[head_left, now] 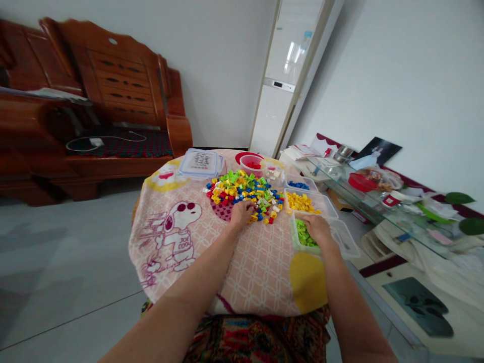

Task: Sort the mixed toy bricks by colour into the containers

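A mixed heap of small plastic building bricks (245, 187) in red, yellow, blue, green and white lies on the cloth-covered round table. My left hand (242, 213) is at the heap's near edge with curled fingers; whatever is between them is hidden. Over a clear box of green bricks (305, 235), my right hand (318, 228) reaches in from the right, fingers stretched towards the box's far rim, and no brick shows in them. Just behind stands a box of yellow bricks (300, 202), and farther back one of blue bricks (298, 185).
A round tub (252, 162) with red bricks and some loose white bricks (273, 174) sit at the back. A lidded clear container (201, 163) is at the back left. To the right stands a cluttered glass-topped table (412, 222); a wooden bench (124, 80) is beyond on the left.
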Available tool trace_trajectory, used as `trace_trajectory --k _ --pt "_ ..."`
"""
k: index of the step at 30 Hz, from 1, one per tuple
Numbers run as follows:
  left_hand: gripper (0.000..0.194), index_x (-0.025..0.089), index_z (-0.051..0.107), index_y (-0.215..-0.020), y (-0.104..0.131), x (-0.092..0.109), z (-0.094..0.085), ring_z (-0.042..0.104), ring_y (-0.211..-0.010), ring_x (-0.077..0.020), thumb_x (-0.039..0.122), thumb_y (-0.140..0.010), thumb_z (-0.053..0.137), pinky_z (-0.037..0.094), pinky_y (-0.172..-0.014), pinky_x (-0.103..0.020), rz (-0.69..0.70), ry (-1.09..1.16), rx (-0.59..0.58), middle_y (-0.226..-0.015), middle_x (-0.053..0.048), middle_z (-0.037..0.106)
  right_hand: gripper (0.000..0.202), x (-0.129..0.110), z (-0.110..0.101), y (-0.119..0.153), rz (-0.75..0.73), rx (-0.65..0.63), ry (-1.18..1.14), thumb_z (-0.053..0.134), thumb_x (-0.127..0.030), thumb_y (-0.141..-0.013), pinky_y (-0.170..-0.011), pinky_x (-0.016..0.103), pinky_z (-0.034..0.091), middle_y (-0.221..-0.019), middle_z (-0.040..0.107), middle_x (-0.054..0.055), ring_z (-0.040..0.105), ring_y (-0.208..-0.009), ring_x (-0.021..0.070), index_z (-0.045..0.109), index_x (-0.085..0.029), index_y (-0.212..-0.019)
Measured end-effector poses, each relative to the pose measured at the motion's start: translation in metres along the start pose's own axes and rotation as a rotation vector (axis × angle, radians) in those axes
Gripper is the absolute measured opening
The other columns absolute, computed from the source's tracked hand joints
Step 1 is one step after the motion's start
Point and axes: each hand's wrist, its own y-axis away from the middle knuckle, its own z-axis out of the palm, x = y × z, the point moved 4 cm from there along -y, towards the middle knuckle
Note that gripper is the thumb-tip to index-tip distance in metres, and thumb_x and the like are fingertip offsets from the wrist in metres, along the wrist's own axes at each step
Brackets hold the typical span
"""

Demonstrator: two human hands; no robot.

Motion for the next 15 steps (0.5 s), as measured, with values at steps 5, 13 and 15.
trace_trajectory --k 5,13,15 --pt "0.030 0.018 0.078 -0.096 -0.001 -0.002 0.002 0.069 -0.078 -0.0145 0.011 -0.083 0.053 0.049 -0.070 -0.021 0.009 0.015 0.006 -0.083 -0.002 0.077 0.025 0.003 0.009 -0.003 0.001 -0.001 -0.022 0.057 -0.014 -0.090 -0.079 0.027 0.044 -0.100 0.078 0.011 0.070 -0.096 0.0219 0.081 -0.020 -0.090" --pt "0.031 0.019 0.078 -0.095 -0.001 -0.001 0.001 0.069 -0.078 -0.0145 0.010 -0.081 0.052 0.049 -0.071 -0.021 0.022 0.016 0.014 -0.081 -0.001 0.077 0.020 0.017 0.010 0.001 0.152 0.243 -0.200 0.060 -0.009 -0.079 -0.067 0.026 0.040 -0.082 0.076 0.004 0.065 -0.077 0.0179 0.077 -0.021 -0.081" --pt "0.030 0.019 0.078 -0.095 -0.001 -0.001 0.001 0.069 -0.077 -0.0146 0.010 -0.081 0.053 0.049 -0.071 -0.021 0.024 0.016 0.015 -0.081 -0.001 0.077 0.018 0.023 0.001 0.000 0.217 0.332 -0.256 0.060 -0.013 -0.080 -0.065 0.027 0.039 -0.080 0.075 0.004 0.063 -0.073 0.0183 0.077 -0.021 -0.082"
